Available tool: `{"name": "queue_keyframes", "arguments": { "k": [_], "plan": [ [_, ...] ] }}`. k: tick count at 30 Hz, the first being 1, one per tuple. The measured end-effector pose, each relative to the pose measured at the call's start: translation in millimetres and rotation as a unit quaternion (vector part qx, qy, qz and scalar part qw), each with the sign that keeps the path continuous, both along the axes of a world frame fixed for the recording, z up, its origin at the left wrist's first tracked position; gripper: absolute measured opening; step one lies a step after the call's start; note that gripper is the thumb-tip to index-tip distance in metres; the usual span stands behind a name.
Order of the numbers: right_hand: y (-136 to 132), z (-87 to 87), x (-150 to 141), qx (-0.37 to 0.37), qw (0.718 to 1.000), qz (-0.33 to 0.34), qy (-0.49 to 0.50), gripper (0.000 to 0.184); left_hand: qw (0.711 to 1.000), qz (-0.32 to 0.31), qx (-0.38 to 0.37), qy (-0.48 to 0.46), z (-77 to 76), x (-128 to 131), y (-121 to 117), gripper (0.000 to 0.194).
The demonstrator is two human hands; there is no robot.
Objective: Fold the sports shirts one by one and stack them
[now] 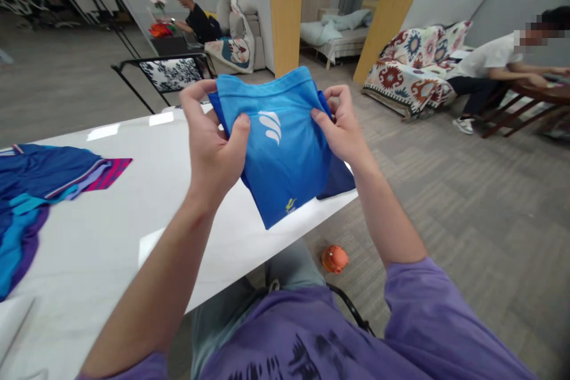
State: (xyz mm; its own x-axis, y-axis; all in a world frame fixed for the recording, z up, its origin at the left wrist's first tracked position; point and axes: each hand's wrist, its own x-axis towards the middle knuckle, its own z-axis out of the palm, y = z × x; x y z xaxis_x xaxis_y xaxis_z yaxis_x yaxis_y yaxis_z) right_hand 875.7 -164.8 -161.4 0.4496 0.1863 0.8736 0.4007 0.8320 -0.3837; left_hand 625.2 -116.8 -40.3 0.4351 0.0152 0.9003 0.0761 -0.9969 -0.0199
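A folded blue shirt (285, 154), lighter at its upper edge, is held up in front of me above the white table (187, 219). It bears a white logo near the top and a small yellow mark at its lower corner. My left hand (216, 136) grips its left side, thumb on the front and fingers behind. On the right side, my right hand (341, 124) pinches it in the same way. Behind the shirt, a dark navy folded cloth (336, 181) lies at the table's right end, partly hidden.
A pile of blue and purple garments (48, 184) lies on the table's left. Across the table stands a black-framed chair (171, 74). An orange container (335, 259) is on the floor beside my leg. Two people sit farther off, one near a patterned sofa (405, 74).
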Motion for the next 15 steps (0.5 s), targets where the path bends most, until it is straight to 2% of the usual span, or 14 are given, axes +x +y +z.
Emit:
{"name": "queue_keyframes", "arguments": {
  "k": [2,5,7,8,10,12,13,15],
  "plan": [
    [-3,-9.8,39,-0.028,0.998,-0.047,-0.006,0.038,0.999,-0.022,-0.024,0.023,-7.0,38,22,0.060],
    [27,-24.8,94,-0.088,0.992,-0.087,-0.007,0.039,0.993,-0.055,-0.086,0.055,-24.3,97,80,0.053],
    [62,-38.3,123,-0.149,0.983,-0.106,0.001,0.045,0.988,-0.023,-0.131,0.080,-39.1,130,121,0.051],
    [80,-46.6,133,-0.190,0.975,-0.119,0.008,0.049,0.985,0.021,-0.144,0.095,-47.2,142,138,0.053],
    [112,-66.2,143,-0.273,0.949,-0.159,0.013,0.057,0.973,0.140,-0.136,0.124,-65.3,155,162,0.064],
    [132,-88.7,139,-0.324,0.922,-0.210,-0.004,0.063,0.958,0.224,-0.078,0.160,-87.8,152,169,0.074],
    [137,-100.3,134,-0.332,0.915,-0.229,-0.024,0.064,0.953,0.236,-0.041,0.184,-101.4,146,166,0.074],
    [140,-123.1,117,-0.328,0.911,-0.238,-0.080,0.065,0.946,0.212,0.028,0.244,-132.8,131,150,0.069]
  ]
}}
